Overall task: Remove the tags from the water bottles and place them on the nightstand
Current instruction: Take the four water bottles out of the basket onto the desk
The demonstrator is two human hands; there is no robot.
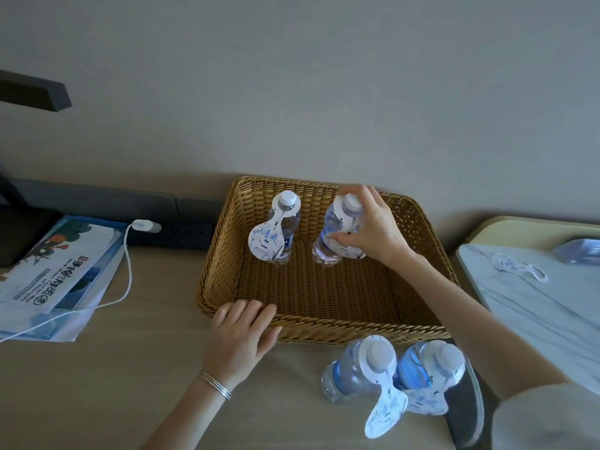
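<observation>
At your far left lie brochures (61, 264) and a white cable (128, 271) on the counter (130, 384); neither is in your way. Your left hand (242, 336) lies flat, fingers straight, on the front rim of the wicker basket (214, 254). Use it to steady the basket while you pull.

Inside the basket the first bottle (287, 228) stands upright, its tag (264, 243) hanging from the neck. Beside it is the second bottle (328, 235), where your right hand (370, 228) is clamped: fingers curled over the cap and neck, thumb pressing its tag (349, 248) against the body. The step in hand looks like freeing that tag. Lift its ring straight up over the cap rather than tugging sideways, since the paper would likely tear and the light bottle could tip.

In front of the basket, two more bottles (350, 368) (415, 368) stand close together on the counter, both tagged.

At your right, the marble nightstand (535, 313) holds one loose tag (516, 267).

By count: four bottles, two in the basket and two outside; five tags, four on necks and one delivered; one basket. A clear, blurred object (578, 251) sits at the nightstand's far edge; I cannot tell what it is.
</observation>
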